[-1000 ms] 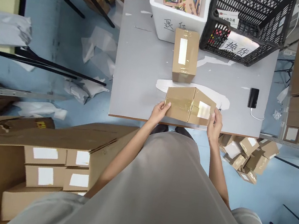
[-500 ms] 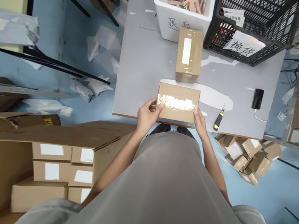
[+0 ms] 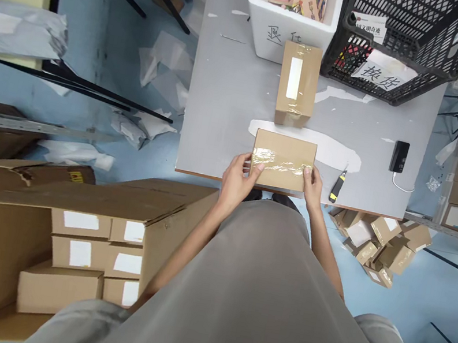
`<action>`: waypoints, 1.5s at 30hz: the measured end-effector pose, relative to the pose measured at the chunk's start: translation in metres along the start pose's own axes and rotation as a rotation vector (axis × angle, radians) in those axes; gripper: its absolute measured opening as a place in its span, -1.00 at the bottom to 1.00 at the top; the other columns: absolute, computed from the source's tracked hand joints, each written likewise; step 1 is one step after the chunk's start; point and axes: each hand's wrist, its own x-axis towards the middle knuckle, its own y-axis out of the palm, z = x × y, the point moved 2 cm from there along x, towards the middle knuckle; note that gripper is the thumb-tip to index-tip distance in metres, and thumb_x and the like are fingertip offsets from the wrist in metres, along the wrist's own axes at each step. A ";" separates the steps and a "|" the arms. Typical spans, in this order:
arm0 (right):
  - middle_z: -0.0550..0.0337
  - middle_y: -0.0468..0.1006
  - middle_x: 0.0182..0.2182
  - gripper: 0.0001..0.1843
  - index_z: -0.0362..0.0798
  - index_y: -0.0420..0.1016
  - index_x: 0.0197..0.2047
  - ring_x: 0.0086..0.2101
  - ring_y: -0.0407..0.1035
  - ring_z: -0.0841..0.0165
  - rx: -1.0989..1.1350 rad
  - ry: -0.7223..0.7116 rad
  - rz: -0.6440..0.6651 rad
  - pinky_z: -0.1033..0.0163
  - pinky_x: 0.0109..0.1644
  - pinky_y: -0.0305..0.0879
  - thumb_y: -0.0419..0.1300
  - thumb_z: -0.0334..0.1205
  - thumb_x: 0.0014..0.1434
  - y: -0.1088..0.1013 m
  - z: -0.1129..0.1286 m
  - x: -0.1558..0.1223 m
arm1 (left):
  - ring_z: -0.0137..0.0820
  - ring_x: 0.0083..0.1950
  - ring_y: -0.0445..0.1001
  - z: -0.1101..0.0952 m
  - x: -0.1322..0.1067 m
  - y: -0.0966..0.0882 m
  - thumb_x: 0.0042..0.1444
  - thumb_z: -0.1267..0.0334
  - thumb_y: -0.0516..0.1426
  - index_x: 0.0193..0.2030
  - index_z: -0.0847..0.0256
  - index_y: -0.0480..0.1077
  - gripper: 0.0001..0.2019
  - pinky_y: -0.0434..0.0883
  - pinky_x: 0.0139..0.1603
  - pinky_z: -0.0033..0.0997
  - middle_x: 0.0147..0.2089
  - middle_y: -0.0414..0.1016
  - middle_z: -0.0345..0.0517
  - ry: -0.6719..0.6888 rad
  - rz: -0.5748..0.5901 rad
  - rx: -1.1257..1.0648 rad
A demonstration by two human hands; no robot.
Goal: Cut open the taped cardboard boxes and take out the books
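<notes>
A taped brown cardboard box (image 3: 284, 151) lies flat at the near edge of the grey table (image 3: 222, 106). My left hand (image 3: 240, 177) grips its left end, thumb on the clear tape. My right hand (image 3: 313, 187) holds its right end, fingers curled on the near corner. A second taped box (image 3: 297, 83) with a white label stands just behind it. A yellow-and-black utility knife (image 3: 336, 186) lies on the table to the right of my right hand.
A white foam bin (image 3: 290, 27) with colourful packs and a black plastic crate (image 3: 408, 43) stand at the table's back. A black phone (image 3: 399, 156) on a cable lies at the right. Large cartons of labelled boxes (image 3: 94, 242) stand at the lower left, small boxes (image 3: 379, 243) on the floor.
The box was tilted with its labelled side showing; it has been turned and now lies flat with the taped seam up. The knife, hidden before, now shows beside my right hand.
</notes>
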 end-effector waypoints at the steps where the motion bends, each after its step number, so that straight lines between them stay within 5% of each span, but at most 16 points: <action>1: -0.21 0.68 0.31 -0.02 -0.08 0.62 0.34 0.32 0.54 -0.02 0.005 0.013 -0.014 -0.11 0.49 0.46 0.13 0.64 0.35 -0.007 -0.003 0.001 | -0.11 0.14 0.68 -0.006 -0.004 0.002 0.44 -0.13 0.29 0.37 0.11 0.57 -0.48 0.58 0.26 -0.14 0.31 0.64 0.12 0.027 0.023 -0.018; 6: -0.23 0.68 0.32 -0.02 -0.08 0.62 0.33 0.30 0.57 -0.04 0.035 0.041 -0.127 -0.17 0.45 0.50 0.25 0.63 0.27 -0.059 -0.026 0.007 | -0.07 0.36 0.62 -0.002 0.001 0.021 0.52 -0.17 0.18 0.33 0.06 0.64 -0.52 0.55 0.38 -0.14 0.37 0.63 0.09 0.088 0.186 -0.175; 11: -0.24 0.67 0.32 -0.09 -0.06 0.63 0.33 0.29 0.58 -0.03 -0.035 -0.022 -0.253 -0.27 0.48 0.46 0.30 0.55 0.28 -0.094 -0.039 0.017 | 0.14 0.52 0.53 0.062 0.050 0.050 0.30 -0.07 0.41 0.36 0.26 0.55 -0.38 0.48 0.49 0.05 0.55 0.45 0.41 -0.320 0.080 -0.156; 15: -0.28 0.61 0.37 -0.21 -0.07 0.69 0.29 0.41 0.46 -0.11 -0.307 -0.151 -0.399 -0.41 0.55 0.33 0.20 0.45 0.43 -0.103 -0.013 0.009 | 0.12 0.53 0.54 0.085 0.065 0.072 0.20 -0.16 0.48 0.24 0.27 0.55 -0.34 0.46 0.52 0.04 0.46 0.57 0.44 -0.491 0.156 -0.330; 19: -0.15 0.51 0.50 -0.27 0.01 0.58 0.49 0.53 0.33 -0.04 -0.362 -0.219 -0.287 -0.36 0.69 0.15 0.11 0.34 0.57 -0.088 0.032 -0.015 | 0.07 0.35 0.68 0.080 0.060 0.083 0.05 -0.32 0.51 0.06 0.21 0.62 -0.32 0.60 0.36 0.00 0.22 0.76 0.29 -0.451 0.320 -0.559; 24: -0.10 0.38 0.60 -0.08 0.00 0.46 0.60 0.60 0.21 -0.06 -0.286 -0.056 -0.127 -0.32 0.73 0.05 0.19 0.48 0.48 -0.066 0.042 -0.021 | 0.02 0.26 0.73 0.077 0.056 0.066 0.02 -0.25 0.55 0.14 0.22 0.67 -0.30 0.65 0.33 0.05 0.15 0.79 0.19 -0.403 0.186 -0.540; 31: -0.10 0.62 0.43 -0.03 -0.06 0.57 0.49 0.44 0.46 -0.02 -0.023 -0.027 0.050 -0.18 0.59 0.35 0.13 0.57 0.43 -0.030 -0.005 0.015 | 0.01 0.26 0.72 0.084 0.061 0.005 0.11 -0.15 0.52 0.18 0.21 0.70 -0.38 0.66 0.35 0.02 0.22 0.77 0.12 -0.215 -0.046 -0.335; 36: -0.12 0.63 0.41 0.03 -0.06 0.60 0.45 0.41 0.48 0.00 -0.054 -0.009 0.074 -0.15 0.58 0.35 0.05 0.65 0.40 -0.002 -0.025 0.025 | -0.06 0.23 0.73 0.092 0.067 -0.002 0.16 -0.05 0.49 0.19 0.21 0.69 -0.45 0.64 0.37 -0.04 0.19 0.77 0.11 -0.260 -0.063 -0.289; 41: -0.15 0.64 0.40 -0.01 -0.08 0.59 0.43 0.37 0.51 0.02 -0.042 -0.035 0.100 -0.09 0.53 0.41 0.07 0.61 0.42 -0.009 -0.031 0.028 | -0.03 0.23 0.73 0.081 0.063 0.000 0.27 0.06 0.40 0.22 0.24 0.67 -0.54 0.60 0.39 -0.05 0.21 0.76 0.16 -0.261 -0.079 -0.195; 45: -0.15 0.68 0.34 -0.09 -0.10 0.62 0.37 0.34 0.53 0.04 -0.022 -0.019 0.055 -0.07 0.50 0.42 0.10 0.55 0.44 -0.031 -0.050 0.032 | -0.02 0.31 0.71 0.045 0.044 -0.003 0.35 0.15 0.32 0.26 0.26 0.64 -0.59 0.59 0.43 -0.04 0.28 0.74 0.16 -0.187 -0.009 -0.153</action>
